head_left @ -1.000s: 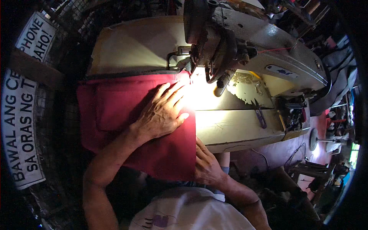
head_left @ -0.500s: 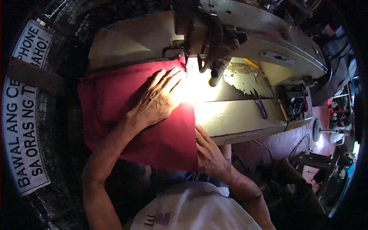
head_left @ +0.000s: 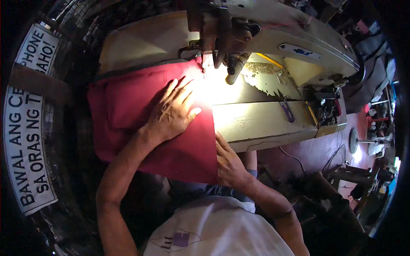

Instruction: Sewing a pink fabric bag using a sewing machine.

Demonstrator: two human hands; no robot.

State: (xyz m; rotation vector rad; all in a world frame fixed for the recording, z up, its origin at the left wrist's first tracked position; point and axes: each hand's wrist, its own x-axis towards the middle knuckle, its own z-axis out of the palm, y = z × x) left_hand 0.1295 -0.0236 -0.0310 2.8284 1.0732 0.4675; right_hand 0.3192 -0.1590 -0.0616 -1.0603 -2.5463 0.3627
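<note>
A dark red cloth [head_left: 128,106] lies over the pale sewing table [head_left: 256,119], its far right corner under the needle of the sewing machine [head_left: 265,38]. My left hand [head_left: 173,111] presses flat on the cloth, fingers spread and pointing toward the needle. My right hand [head_left: 228,164] pinches the cloth's near right edge where it hangs over the table's front rim.
A small lamp on the machine head lights the table by the needle. Scissors [head_left: 286,109] and small tools lie on the table to the right. A white sign with dark letters [head_left: 25,128] hangs at the left. Cables and stands crowd the floor at the right.
The view has shifted, so the machine and table sit higher and further right in the picture. Both hands keep their hold on the red cloth.
</note>
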